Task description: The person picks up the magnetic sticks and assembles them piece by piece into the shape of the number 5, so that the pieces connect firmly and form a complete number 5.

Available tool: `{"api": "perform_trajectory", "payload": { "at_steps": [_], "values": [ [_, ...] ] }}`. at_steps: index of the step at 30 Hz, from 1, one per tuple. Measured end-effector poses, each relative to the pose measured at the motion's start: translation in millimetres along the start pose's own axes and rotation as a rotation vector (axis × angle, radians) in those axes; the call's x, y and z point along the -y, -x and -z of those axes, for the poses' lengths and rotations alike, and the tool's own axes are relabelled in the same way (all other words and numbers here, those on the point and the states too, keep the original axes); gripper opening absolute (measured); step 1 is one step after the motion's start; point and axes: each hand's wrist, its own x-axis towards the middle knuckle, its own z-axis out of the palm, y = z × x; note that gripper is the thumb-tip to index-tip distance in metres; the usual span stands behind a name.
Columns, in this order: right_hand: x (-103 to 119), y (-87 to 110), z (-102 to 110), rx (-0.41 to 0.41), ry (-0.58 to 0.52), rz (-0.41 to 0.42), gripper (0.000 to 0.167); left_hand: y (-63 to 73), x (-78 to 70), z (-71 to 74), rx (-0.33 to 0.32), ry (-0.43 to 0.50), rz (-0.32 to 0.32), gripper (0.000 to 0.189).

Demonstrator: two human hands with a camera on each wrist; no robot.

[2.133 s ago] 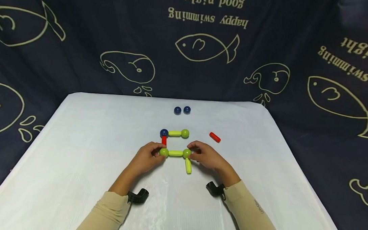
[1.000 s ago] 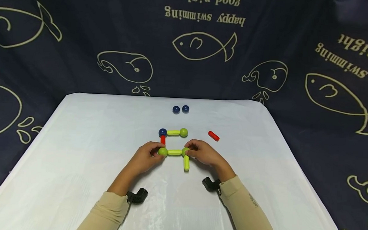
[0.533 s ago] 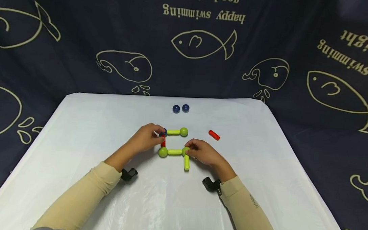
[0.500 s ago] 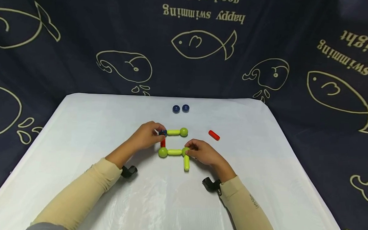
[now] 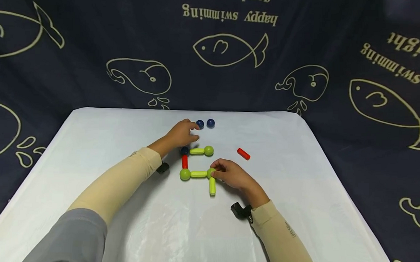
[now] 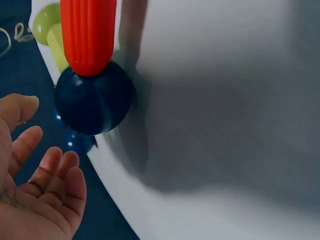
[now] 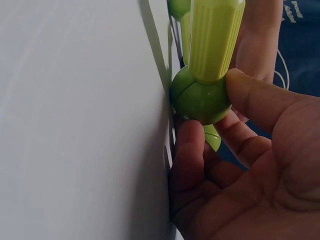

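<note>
My left hand [image 5: 183, 134] reaches over the table with thumb and fingers spread, fingertips right by the left one of two loose blue balls [image 5: 210, 123]. Nothing is between its fingers in the left wrist view. Below it lies a joined shape of rods and balls: a blue ball [image 6: 92, 100] at the corner, a red rod [image 5: 185, 161], a yellow-green rod [image 5: 197, 151] ending in a green ball [image 5: 208, 150], and another green ball [image 5: 185, 174] at the lower left. My right hand [image 5: 231, 174] pinches the lower-right green ball [image 7: 200, 97], from which a yellow-green rod [image 5: 212, 186] points toward me.
A loose red rod [image 5: 243, 153] lies to the right of the shape. The white table [image 5: 298, 180] has its back edge just past the two blue balls. A dark cloth with fish drawings [image 5: 225, 81] hangs behind.
My left hand has left the lower-left green ball, passed over the corner blue ball and moved away from me to the loose blue balls. My right hand stays on its green ball.
</note>
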Motion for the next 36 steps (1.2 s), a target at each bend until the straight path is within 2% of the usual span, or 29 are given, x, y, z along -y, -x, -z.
{"api": "perform_trajectory", "payload": {
  "at_steps": [9, 15, 22, 32, 36],
  "values": [
    [0.8, 2.1, 5.1, 0.001, 0.003, 0.033, 0.016, -39.3, 9.6, -1.6, -0.078, 0.146, 0.062, 0.035],
    [-1.9, 1.0, 3.6, -0.002, -0.013, 0.035, 0.015, -53.5, 9.5, -1.2, -0.05, 0.187, 0.141, 0.043],
    [-1.4, 0.5, 2.8, 0.003, -0.004, 0.048, 0.015, -56.1, 8.2, -3.8, 0.054, 0.224, 0.221, 0.054],
    [-1.0, 0.8, 2.4, 0.01, -0.022, 0.04, 0.015, -54.2, 14.1, -11.7, 0.043, 0.236, 0.241, 0.036],
    [-1.8, 1.1, 2.6, 0.012, -0.02, 0.037, 0.016, -49.9, 11.9, -11.3, 0.017, 0.318, 0.275, 0.037]
  ]
}}
